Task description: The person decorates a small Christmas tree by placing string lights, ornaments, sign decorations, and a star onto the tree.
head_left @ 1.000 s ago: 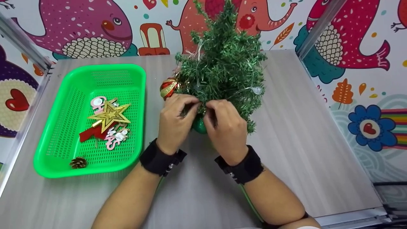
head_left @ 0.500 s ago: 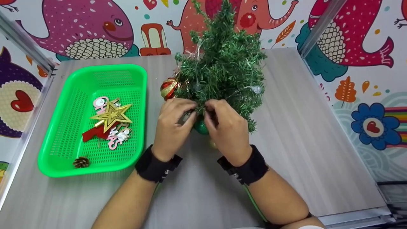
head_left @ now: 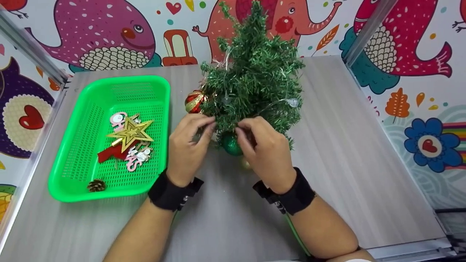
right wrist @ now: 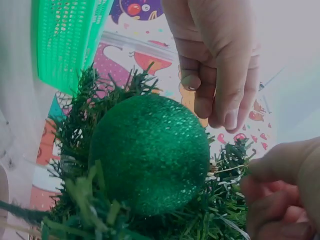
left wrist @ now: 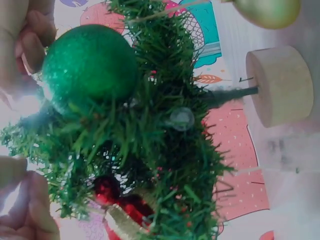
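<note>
On tabletop (head_left: 349, 153): artificial tree (head_left: 255, 80), with green basket (head_left: 83, 134) to its left, containing gold star (head_left: 131, 133), pink lettering (head_left: 131, 164), red piece (head_left: 107, 153) and pinecone (head_left: 97, 186). With left hand (head_left: 189, 145) empty, farther from right hand (head_left: 267, 151) than before; green bauble (head_left: 230, 143) low on tree's front, gold cord (right wrist: 231, 169) pinched in right hand.

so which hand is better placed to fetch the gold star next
Probably the left hand: nearer the gold star in the green basket and seemingly free, while the right hand pinches the thread of the green ball.
</note>
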`<state>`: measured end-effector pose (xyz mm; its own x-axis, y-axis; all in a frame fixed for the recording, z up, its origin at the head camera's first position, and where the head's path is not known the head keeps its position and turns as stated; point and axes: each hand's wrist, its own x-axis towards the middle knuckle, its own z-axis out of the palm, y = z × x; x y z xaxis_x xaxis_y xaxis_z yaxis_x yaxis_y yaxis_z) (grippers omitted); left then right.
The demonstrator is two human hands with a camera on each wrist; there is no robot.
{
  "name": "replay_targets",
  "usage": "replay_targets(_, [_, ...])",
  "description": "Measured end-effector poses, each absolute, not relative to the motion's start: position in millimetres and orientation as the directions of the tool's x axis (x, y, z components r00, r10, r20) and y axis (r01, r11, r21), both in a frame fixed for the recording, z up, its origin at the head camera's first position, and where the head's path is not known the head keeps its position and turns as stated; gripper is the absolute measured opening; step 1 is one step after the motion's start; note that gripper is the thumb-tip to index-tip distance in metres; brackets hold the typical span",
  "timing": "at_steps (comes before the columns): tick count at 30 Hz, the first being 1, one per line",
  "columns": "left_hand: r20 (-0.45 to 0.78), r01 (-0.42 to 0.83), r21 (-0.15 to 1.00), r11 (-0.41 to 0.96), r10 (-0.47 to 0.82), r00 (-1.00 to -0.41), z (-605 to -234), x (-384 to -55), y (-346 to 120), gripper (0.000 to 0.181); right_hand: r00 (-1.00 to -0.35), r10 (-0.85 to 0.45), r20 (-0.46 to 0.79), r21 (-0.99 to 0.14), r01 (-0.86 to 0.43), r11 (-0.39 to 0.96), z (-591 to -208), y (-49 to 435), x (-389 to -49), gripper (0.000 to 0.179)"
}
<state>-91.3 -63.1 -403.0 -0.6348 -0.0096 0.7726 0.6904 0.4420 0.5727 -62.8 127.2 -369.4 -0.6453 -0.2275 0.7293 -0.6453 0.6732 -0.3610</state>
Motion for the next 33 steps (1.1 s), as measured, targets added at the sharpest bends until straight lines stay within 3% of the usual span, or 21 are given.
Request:
replay_targets(7, [0.754,0.658,0.593,0.465,-0.035,-0.656,-397.2,-87.1,-75.9,0.015,-0.613,-0.269,0.743,-0.387,-0.721,0.575,-366.8,133.2,-57.2,0.002])
replay_targets(14, [0.698,0.571,0.627,0.530,-0.057,-0.714,-376.8,-87.1,-111.7,0.012,-0.485,-0.450,0.750,-0.339,-0.866,0.369,-377.3,122.9,-49.3,0.009])
replay_targets(18, [0.636,0.475,0.628,0.616,-0.054,-0.770,-367.7,-95.8,-144.9,0.015,-0.462,-0.527,0.713,-0.321,-0.884,0.341,-385.9,111.2,-44.5,0.012])
replay_targets(22, [0.443,0.295,0.586,0.755,0.007,-0.897,-366.2,-105.4,-181.4,0.027,-0.479,-0.550,0.684,-0.322,-0.875,0.362,-390.5,104.4,-42.3,0.013])
replay_targets(26, [0.155,0.147,0.436,0.888,0.087,-0.984,-372.5,-114.9,-221.9,0.046,-0.477,-0.555,0.681,-0.316,-0.876,0.365,-390.7,102.9,-42.9,0.013])
replay_targets(29, [-0.077,0.097,0.318,0.943,0.127,-0.989,-386.1,-124.4,-254.9,0.060,-0.474,-0.555,0.683,-0.319,-0.878,0.357,-390.9,102.6,-43.1,0.013])
replay_targets(33, [-0.355,0.065,0.232,0.970,0.147,-0.923,-405.4,-126.7,-291.0,0.071,-0.476,-0.557,0.681,-0.319,-0.877,0.359,-391.7,102.2,-41.7,0.013])
